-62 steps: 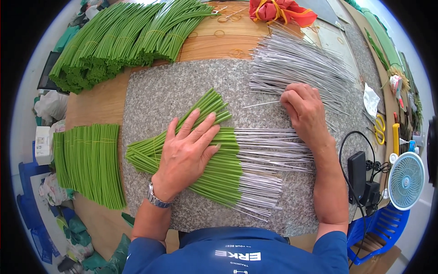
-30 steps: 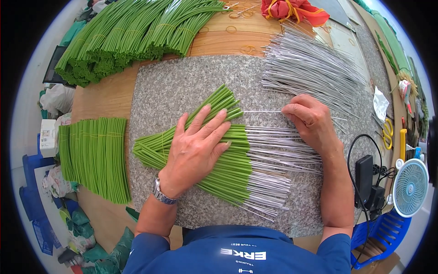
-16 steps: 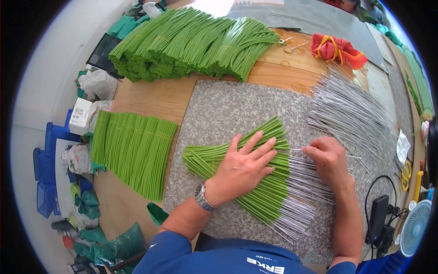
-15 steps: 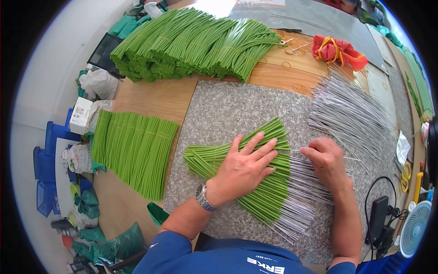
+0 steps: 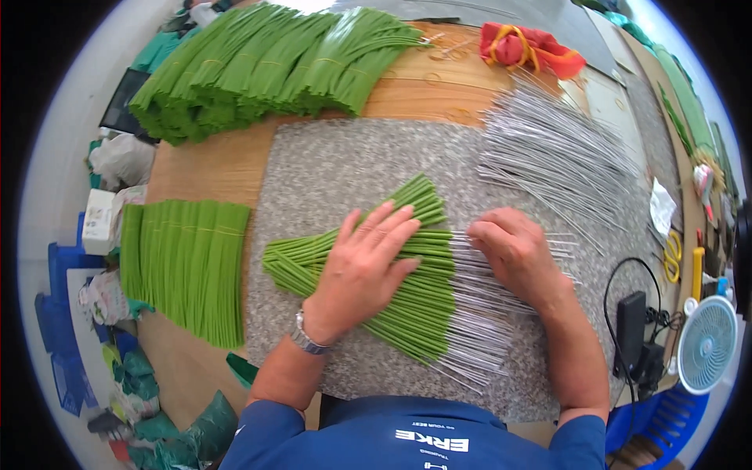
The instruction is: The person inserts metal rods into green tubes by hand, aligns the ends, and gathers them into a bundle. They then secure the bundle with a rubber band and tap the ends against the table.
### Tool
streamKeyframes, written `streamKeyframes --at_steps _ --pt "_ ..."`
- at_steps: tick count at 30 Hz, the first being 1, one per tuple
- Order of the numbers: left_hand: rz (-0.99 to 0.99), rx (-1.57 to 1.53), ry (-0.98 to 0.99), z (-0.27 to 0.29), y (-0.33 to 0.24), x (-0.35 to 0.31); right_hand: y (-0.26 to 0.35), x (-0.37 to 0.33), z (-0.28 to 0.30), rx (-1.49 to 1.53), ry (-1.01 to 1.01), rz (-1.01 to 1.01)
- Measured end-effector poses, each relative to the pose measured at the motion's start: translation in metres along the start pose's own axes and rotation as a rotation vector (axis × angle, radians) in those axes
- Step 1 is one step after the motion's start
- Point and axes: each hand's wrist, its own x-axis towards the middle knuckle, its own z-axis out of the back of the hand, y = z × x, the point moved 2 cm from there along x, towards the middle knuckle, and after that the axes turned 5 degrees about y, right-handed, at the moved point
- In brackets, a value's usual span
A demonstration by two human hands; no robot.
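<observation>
- A fan of slender bright-green, tube-like stems [image 5: 415, 309] lies on the grey speckled stone slab [image 5: 337, 168], narrow end close to the slab's left edge.
- Thin straight silver metal wires [image 5: 479, 337] stick out rightward from the stems' wide end, above bare stone.
- The left hand [image 5: 364, 262] lies palm down across the stems, fingers spread and extended, grasping nothing.
- The right hand [image 5: 509, 251] is over the upper wires, fingers bent, thumb and forefinger drawn together near the green ends; whether they grip a wire I cannot tell.
- Bare slab shows beyond the fan, up to the far edge, and again between the fan and the blue-shirted torso [image 5: 423, 431] at the near edge.
- A loose heap of silver wires [image 5: 552, 149] takes the slab's far right, just beyond the right hand.
- Flat, banded green bundles [image 5: 184, 274] run along the slab's left edge, on the brown wooden tabletop [image 5: 207, 160].
- A large pile of green bundles [image 5: 258, 70] borders the far left edge.
- Yellow-handled scissors [image 5: 672, 257] and a black power adapter [image 5: 629, 329] stand right of the right forearm [image 5: 576, 356].
</observation>
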Motion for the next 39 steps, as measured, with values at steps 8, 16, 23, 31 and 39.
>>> streamKeyframes --at_steps 8,16,23,31,39 --pt "-0.027 0.093 0.053 -0.006 -0.002 0.004 0.006 -0.004 -0.001 0.038 0.148 -0.043" --pt "-0.041 0.115 0.043 -0.005 0.000 0.000 -0.031 -0.011 0.033 -0.308 -0.091 -0.367" --pt "-0.053 0.128 0.032 -0.007 0.000 0.002 -0.054 -0.023 0.037 -0.508 0.023 -0.374" --pt "-0.025 0.127 0.065 -0.004 -0.001 0.001 -0.054 -0.021 0.040 -0.420 -0.053 -0.226" --pt "-0.026 0.121 0.077 -0.004 -0.001 0.002 -0.050 -0.022 0.038 -0.280 -0.086 -0.230"
